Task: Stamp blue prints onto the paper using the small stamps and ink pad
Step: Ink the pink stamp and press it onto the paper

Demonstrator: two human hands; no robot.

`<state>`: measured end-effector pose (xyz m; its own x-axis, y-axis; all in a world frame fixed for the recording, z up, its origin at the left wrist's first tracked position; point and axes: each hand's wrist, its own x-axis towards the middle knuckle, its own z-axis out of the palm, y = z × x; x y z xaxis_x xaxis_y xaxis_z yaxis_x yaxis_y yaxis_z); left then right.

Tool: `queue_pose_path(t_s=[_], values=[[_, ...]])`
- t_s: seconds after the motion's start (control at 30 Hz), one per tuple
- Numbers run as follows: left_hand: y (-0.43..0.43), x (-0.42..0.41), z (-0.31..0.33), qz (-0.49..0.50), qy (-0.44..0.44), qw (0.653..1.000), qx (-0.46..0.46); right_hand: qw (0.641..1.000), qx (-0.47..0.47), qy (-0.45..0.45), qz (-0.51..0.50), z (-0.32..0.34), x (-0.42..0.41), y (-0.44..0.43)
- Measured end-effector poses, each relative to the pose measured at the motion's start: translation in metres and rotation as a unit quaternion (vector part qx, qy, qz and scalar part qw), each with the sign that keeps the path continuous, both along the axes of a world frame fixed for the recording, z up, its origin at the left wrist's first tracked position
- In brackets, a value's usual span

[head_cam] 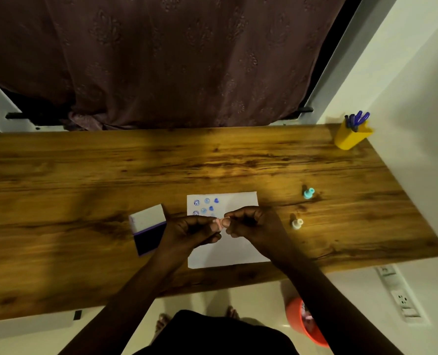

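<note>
both hands, left hand (pixel 195 230) and right hand (pixel 248 222), pinch a small pink stamp (pixel 220 224) between them above the paper (pixel 241 201). blue prints (pixel 206 206) lie just beyond the fingers. the open ink pad (pixel 148 228) sits beside the left hand; two more stamps (pixel 308 193) stand right of the right hand on the counter (pixel 85 175).

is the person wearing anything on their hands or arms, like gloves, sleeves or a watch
No. Both the left hand and the right hand are bare, with no gloves. No rings, watch or bands show. Both forearms are uncovered as far as the picture's lower edge, so no sleeves are in view. The light is dim, so small items on the fingers could be missed.
</note>
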<state>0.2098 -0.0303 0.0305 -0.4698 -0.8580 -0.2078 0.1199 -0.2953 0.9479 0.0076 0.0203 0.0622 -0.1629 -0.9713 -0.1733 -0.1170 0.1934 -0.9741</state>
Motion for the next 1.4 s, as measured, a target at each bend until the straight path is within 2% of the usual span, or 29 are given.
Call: queue_pose_path(t_s=[0.13, 0.27, 0.43, 0.53, 0.6, 0.7, 0.87, 1.23, 1.4], values=[[0.004, -0.01, -0.002, -0.017, -0.008, 1.0, -0.005, 1.0, 0.011, 0.024, 0.007, 0.0, -0.01, 0.009], [0.006, -0.023, -0.003, 0.012, -0.001, 0.999, 0.031, 0.999, 0.003, 0.041, -0.025, 0.007, -0.026, 0.019], [0.006, -0.041, -0.007, 0.01, -0.004, 0.999, 0.046, 0.99, -0.038, 0.124, -0.058, 0.013, -0.074, 0.032], [0.007, -0.051, -0.008, 0.002, -0.005, 0.999, 0.052, 0.984, -0.03, 0.152, -0.089, 0.015, -0.111, 0.042], [0.009, -0.059, -0.009, -0.002, -0.012, 0.998, 0.059, 0.967, -0.027, 0.238, -0.084, 0.014, -0.136, 0.05], [0.014, -0.069, -0.008, -0.016, -0.008, 0.999, 0.051, 0.918, -0.016, 0.39, -0.07, 0.008, -0.165, 0.058], [0.023, -0.089, -0.008, -0.026, -0.023, 0.998, 0.047, 0.885, 0.033, 0.464, -0.028, -0.016, -0.192, 0.058], [0.033, -0.113, -0.014, -0.014, -0.033, 0.997, 0.069, 0.879, 0.099, 0.465, 0.032, -0.044, -0.207, 0.047], [0.035, -0.119, -0.016, -0.001, -0.026, 0.997, 0.073, 0.878, 0.093, 0.468, 0.041, -0.05, -0.211, 0.047]])
